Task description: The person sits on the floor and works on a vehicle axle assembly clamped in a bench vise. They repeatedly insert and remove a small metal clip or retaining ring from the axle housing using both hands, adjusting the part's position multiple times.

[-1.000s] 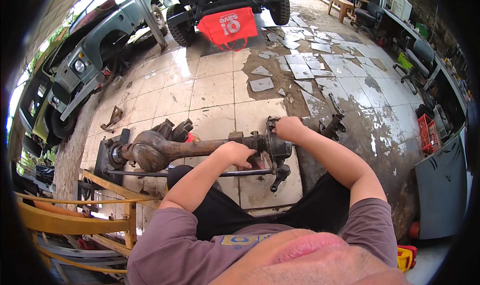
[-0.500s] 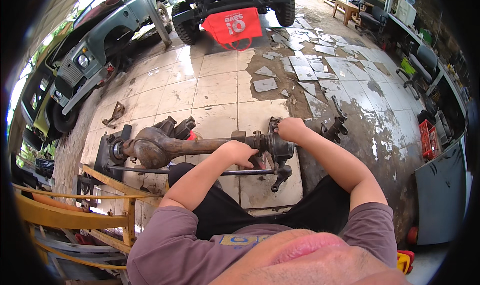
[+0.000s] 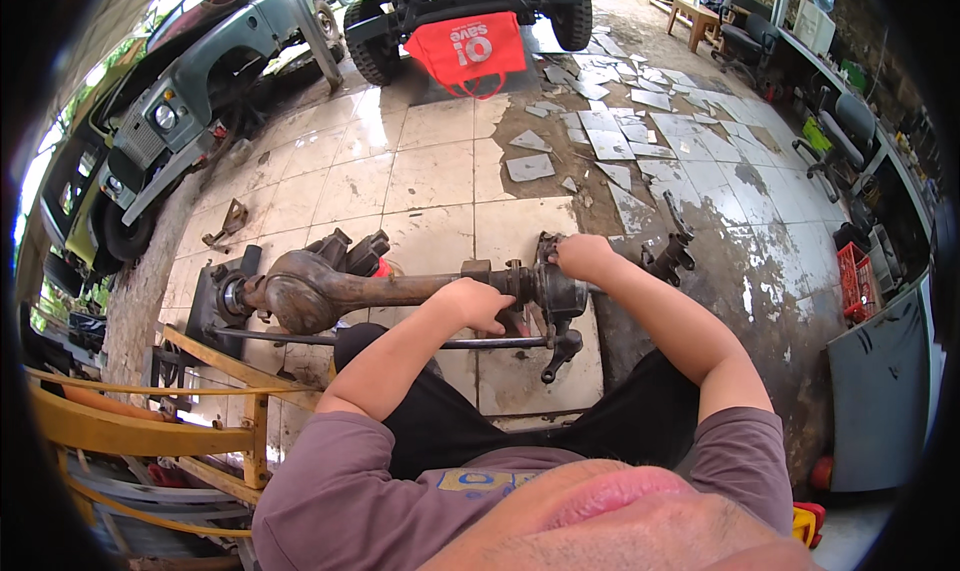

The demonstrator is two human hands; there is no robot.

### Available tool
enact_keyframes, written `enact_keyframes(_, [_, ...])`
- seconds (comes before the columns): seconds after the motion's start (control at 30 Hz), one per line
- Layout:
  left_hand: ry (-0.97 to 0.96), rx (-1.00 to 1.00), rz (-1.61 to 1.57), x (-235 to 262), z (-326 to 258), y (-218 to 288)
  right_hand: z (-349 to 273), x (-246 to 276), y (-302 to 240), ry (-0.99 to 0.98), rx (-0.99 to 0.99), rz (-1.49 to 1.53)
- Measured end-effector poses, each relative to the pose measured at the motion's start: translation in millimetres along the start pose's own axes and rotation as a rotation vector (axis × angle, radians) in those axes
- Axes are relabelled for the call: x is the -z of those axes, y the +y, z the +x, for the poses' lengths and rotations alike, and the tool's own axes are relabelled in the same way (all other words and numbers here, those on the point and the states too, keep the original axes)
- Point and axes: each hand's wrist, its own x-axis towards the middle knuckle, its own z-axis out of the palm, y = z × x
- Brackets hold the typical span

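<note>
A brown, rusty axle housing [image 3: 390, 291] with a round bulge toward its left lies across the floor tiles in front of me. Around the tube close to its right end is my left hand [image 3: 478, 306], closed, some of its fingers hidden. My right hand [image 3: 583, 258] is closed on the upper part of the dark, greasy steering knuckle [image 3: 563, 299] at that end; its fingertips are partly hidden. On my side of the housing runs a thin tie rod [image 3: 450, 344], reaching a joint below the knuckle. My legs are spread on either side of this end.
To the right lies another dark metal part [image 3: 670, 256]. A yellow metal frame [image 3: 150, 431] stands at the lower left, near my left arm. Broken tiles [image 3: 610, 141] cover the floor ahead. A red bag [image 3: 465, 56] hangs on a vehicle; a red crate [image 3: 857, 281] stands right.
</note>
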Motion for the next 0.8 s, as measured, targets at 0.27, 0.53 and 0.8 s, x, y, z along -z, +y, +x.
enact_keyframes(0.27, [0.013, -0.012, 0.021, -4.0, 2.4, -0.4, 4.2, -2.2, 5.1, -0.03, -0.031, 0.036])
enact_keyframes(0.53, [0.005, -0.006, -0.008, -4.9, 6.5, -0.9, -0.4, -1.4, 1.7, -0.007, 0.003, 0.007])
enact_keyframes(0.8, [-0.02, -0.002, 0.025, -3.8, 5.4, 3.2, 3.1, -9.3, -2.4, 0.001, 0.003, 0.018])
